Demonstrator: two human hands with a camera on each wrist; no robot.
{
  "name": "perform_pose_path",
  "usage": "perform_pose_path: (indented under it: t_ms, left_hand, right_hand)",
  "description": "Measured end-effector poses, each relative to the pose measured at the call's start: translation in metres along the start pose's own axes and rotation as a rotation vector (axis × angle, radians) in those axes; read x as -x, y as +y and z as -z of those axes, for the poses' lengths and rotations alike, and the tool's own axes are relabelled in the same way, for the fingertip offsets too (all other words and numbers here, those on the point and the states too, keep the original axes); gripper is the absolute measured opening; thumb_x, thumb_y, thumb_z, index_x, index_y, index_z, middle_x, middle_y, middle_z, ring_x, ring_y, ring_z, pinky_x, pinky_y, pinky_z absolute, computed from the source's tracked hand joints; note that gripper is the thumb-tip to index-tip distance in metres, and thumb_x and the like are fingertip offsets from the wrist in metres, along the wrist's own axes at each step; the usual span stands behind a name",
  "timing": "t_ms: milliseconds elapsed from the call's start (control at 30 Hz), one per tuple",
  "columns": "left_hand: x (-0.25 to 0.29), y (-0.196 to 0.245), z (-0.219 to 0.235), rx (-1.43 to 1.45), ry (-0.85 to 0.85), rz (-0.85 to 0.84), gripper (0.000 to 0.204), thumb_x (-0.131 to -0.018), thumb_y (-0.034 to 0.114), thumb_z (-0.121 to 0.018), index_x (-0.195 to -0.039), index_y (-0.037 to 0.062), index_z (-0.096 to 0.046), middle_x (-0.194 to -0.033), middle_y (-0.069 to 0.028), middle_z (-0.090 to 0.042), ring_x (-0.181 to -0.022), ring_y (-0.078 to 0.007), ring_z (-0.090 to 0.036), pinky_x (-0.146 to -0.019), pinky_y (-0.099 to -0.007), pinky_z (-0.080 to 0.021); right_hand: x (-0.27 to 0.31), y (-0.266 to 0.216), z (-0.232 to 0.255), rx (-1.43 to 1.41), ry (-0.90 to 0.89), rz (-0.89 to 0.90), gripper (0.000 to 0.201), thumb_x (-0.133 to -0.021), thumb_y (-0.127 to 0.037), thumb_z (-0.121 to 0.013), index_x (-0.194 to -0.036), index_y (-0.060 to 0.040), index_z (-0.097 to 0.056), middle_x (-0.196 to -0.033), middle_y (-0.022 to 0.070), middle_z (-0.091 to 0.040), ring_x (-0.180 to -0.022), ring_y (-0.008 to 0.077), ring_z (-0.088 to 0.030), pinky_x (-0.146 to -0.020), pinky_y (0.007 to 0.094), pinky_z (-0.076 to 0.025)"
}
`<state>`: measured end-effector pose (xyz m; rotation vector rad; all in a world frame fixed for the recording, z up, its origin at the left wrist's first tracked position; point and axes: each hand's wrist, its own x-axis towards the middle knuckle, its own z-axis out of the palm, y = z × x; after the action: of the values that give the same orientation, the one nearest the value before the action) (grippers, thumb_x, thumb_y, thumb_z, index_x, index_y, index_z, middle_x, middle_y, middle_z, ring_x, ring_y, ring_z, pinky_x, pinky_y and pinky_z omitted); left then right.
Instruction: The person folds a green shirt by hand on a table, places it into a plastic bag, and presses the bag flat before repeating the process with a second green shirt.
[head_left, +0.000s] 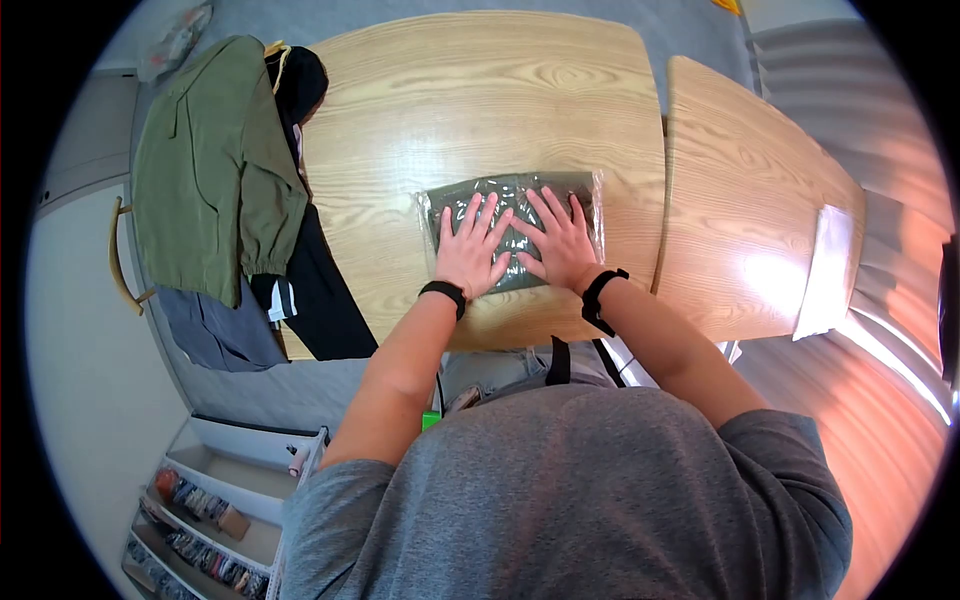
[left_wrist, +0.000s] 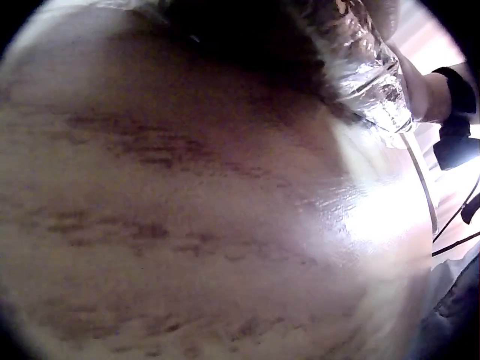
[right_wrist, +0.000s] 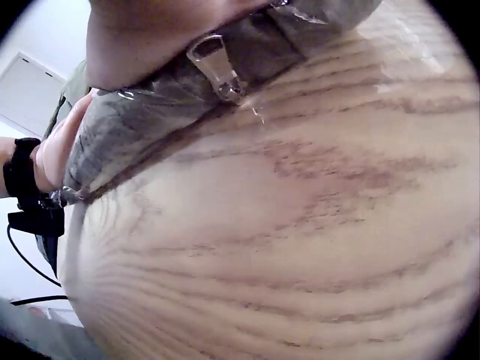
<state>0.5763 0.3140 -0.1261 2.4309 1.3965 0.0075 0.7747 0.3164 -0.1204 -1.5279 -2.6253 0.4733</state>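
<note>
A folded dark grey-green garment in a clear plastic bag (head_left: 512, 188) lies flat on the wooden table, near its front edge. My left hand (head_left: 468, 252) rests palm down on the left half of the bag, its fingers straight and spread. On the right half lies my right hand (head_left: 562, 246), also flat with fingers spread, its thumb pointing toward the left thumb. In the right wrist view, a clear zip slider (right_wrist: 213, 66) shows on the edge of the bag under the hand. Crinkled plastic (left_wrist: 367, 79) of the bag shows at the top of the left wrist view.
An olive jacket (head_left: 205, 190) and dark trousers (head_left: 325, 290) hang over the left side of the wooden table (head_left: 480, 90). A second tabletop (head_left: 740, 190) adjoins on the right, with a flat white packet (head_left: 828, 265) at its far edge. Shelves (head_left: 225, 470) stand lower left.
</note>
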Motion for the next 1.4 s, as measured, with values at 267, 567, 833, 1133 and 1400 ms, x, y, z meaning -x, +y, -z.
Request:
perform_pose_path:
  t_ms: [267,567,833,1133,1400]
  left_hand:
    - [0.003,-0.001,0.000,0.036,0.082,-0.015,0.063,-0.085,0.037,-0.054,-0.142,0.0190,-0.032,-0.151,-0.0091,-0.021,-0.140,-0.0272,-0.018,-0.109,-0.0557,-0.015]
    - [0.054,-0.027,0.024,0.429,0.411,0.463,0.054,-0.079,0.010,-0.059,-0.129,-0.0018,-0.042,-0.124,-0.0213,-0.050,-0.116,-0.0366,-0.046,-0.099,-0.0422,-0.036]
    - [0.067,-0.037,-0.030,0.914,0.185,0.796,0.040,-0.078,0.021,-0.073,-0.104,-0.0043,-0.055,-0.077,-0.0050,-0.056,-0.068,-0.0121,-0.052,-0.063,-0.0275,-0.044]
    - [0.055,-0.024,-0.036,0.880,0.249,0.751,0.037,-0.074,0.018,-0.075,-0.097,0.0002,-0.052,-0.081,-0.0105,-0.054,-0.070,-0.0233,-0.054,-0.065,-0.0337,-0.045]
    - [0.048,-0.001,-0.017,1.507,0.226,0.901,0.032,-0.083,0.020,-0.070,-0.096,0.0012,-0.049,-0.070,-0.0018,-0.050,-0.054,-0.0119,-0.048,-0.046,-0.0269,-0.040]
  right_hand:
    - [0.002,0.004,0.006,-0.082,0.073,0.027,0.054,-0.079,-0.045,-0.060,-0.130,-0.0282,-0.051,-0.144,0.0102,-0.034,-0.136,0.0295,-0.026,-0.107,0.0568,-0.019]
    - [0.074,0.036,-0.011,-0.348,0.565,-0.598,0.053,-0.073,-0.020,-0.074,-0.118,0.0003,-0.052,-0.113,0.0176,-0.059,-0.105,0.0324,-0.055,-0.090,0.0384,-0.044]
    - [0.066,0.044,-0.008,-0.942,0.070,-1.025,0.044,-0.072,-0.032,-0.077,-0.091,0.0038,-0.060,-0.076,0.0088,-0.062,-0.065,0.0171,-0.058,-0.061,0.0301,-0.048]
    - [0.074,0.047,0.017,-1.455,0.150,-0.980,0.033,-0.087,-0.031,-0.063,-0.097,-0.0010,-0.057,-0.085,0.0060,-0.061,-0.074,0.0157,-0.058,-0.069,0.0289,-0.048]
    - [0.113,0.027,-0.019,-2.328,0.269,-1.006,0.064,-0.093,-0.052,-0.042,-0.130,-0.0005,-0.040,-0.135,0.0148,-0.044,-0.128,0.0284,-0.038,-0.105,0.0401,-0.032]
